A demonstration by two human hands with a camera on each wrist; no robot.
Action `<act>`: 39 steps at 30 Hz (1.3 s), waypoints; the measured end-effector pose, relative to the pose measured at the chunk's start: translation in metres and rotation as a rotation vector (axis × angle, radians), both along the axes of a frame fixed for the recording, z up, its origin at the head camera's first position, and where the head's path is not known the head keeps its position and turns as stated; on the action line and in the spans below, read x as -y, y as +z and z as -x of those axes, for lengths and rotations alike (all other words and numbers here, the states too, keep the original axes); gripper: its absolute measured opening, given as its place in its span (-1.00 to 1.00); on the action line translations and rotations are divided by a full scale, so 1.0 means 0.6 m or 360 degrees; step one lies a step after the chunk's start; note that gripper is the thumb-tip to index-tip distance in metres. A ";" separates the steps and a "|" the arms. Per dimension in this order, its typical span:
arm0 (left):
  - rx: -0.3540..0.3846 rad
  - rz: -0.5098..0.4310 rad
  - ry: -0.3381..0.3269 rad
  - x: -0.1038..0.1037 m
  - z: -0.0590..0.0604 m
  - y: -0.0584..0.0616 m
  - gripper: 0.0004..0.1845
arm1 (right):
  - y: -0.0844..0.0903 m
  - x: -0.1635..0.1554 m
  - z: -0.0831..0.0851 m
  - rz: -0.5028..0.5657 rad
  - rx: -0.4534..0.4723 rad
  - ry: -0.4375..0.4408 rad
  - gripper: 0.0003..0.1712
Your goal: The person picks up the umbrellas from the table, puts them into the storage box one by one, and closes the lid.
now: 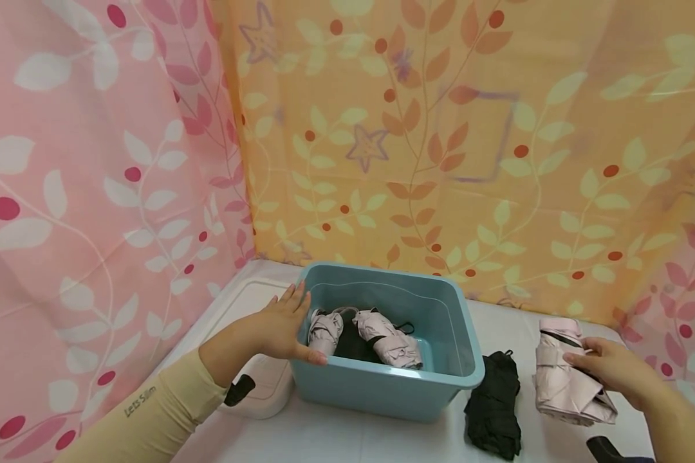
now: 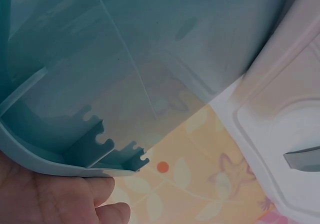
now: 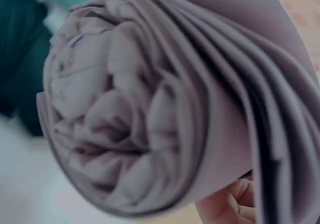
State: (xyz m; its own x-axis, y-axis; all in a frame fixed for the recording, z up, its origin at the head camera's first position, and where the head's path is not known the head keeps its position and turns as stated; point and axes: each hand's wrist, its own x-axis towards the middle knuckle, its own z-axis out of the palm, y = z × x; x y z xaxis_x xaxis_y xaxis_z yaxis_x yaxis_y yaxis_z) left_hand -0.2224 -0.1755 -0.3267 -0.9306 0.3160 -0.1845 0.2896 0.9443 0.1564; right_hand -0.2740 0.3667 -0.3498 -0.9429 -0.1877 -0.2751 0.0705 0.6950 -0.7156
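Observation:
My right hand (image 1: 616, 366) grips a pale pink folded umbrella (image 1: 558, 382), thumb and fingers on its right side, at the right of the table. Its rolled end, with bunched fabric and loose folds (image 3: 125, 119), fills the right wrist view. At the left rim of a blue plastic bin (image 1: 376, 392), my left hand (image 1: 275, 328) rests with fingers spread. Inside the bin lie two pale pink folded umbrellas, one at the left (image 1: 326, 331) and one in the middle (image 1: 390, 341), with a black one (image 1: 352, 341) partly hidden between them.
A black folded umbrella (image 1: 494, 408) lies on the white table between the bin and my right hand. Left of the bin is a white plastic container (image 1: 269, 386), partly behind my left arm. Patterned curtains (image 1: 440, 128) stand close behind and at both sides.

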 end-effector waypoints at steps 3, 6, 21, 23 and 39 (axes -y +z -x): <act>-0.0005 0.0001 0.0000 0.000 -0.001 -0.001 0.37 | 0.031 0.016 0.007 0.0012 -0.0086 0.0037 -0.31; -0.0010 -0.0002 -0.0002 0.001 0.000 -0.002 0.37 | 0.060 0.039 0.015 0.0032 -0.0180 0.0086 -0.23; -0.0007 0.0001 0.0013 0.003 0.005 -0.005 0.40 | 0.146 0.222 0.052 0.0243 -0.0305 0.0328 -0.28; -0.0008 -0.0001 0.0010 0.003 0.005 -0.005 0.40 | 0.150 0.246 0.056 0.0274 -0.0295 0.0349 -0.31; 0.0000 0.0001 -0.0001 0.003 0.004 -0.003 0.40 | 0.140 0.428 0.102 0.0207 -0.0245 0.0470 -0.56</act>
State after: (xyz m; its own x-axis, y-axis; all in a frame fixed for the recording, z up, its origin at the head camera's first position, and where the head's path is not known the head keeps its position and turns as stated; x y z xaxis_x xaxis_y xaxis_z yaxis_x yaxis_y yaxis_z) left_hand -0.2245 -0.1771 -0.3283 -0.9304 0.3164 -0.1848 0.2901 0.9442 0.1561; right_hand -0.3349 0.1100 -0.2660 -0.8714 -0.4823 -0.0899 -0.2353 0.5716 -0.7860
